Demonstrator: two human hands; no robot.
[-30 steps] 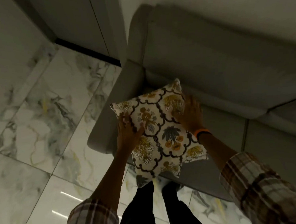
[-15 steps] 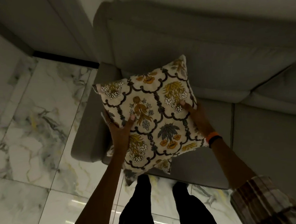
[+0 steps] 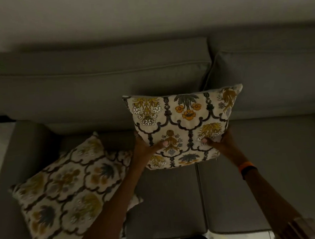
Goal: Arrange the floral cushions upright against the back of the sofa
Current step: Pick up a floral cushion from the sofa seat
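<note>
1. Head view, looking down over a grey sofa (image 3: 99,89) in dim light. Both bare forearms reach forward from the bottom edge, angled in toward each other.
2. The left hand (image 3: 145,147) grips the lower left side of a floral cushion (image 3: 183,125). Its thumb lies across the patterned front, and its fingers wrap round the edge out of sight behind. A ring shows on one finger.
3. The right hand (image 3: 221,143) grips the cushion's lower right side in the same way, with its thumb pressed on the front and its fingers hidden behind. An orange wristband (image 3: 246,166) sits on that wrist, and a plaid sleeve (image 3: 303,228) shows at the bottom right corner.
4. The held cushion stands nearly upright between the two hands, in front of the sofa's back. Its top edge lies over the gap between two back cushions. Whether its lower edge touches the seat cannot be told.
5. A second floral cushion (image 3: 65,195) lies tilted on the seat at the left, beside the armrest (image 3: 23,146). The left forearm partly covers it, and it looks blurred.
</note>
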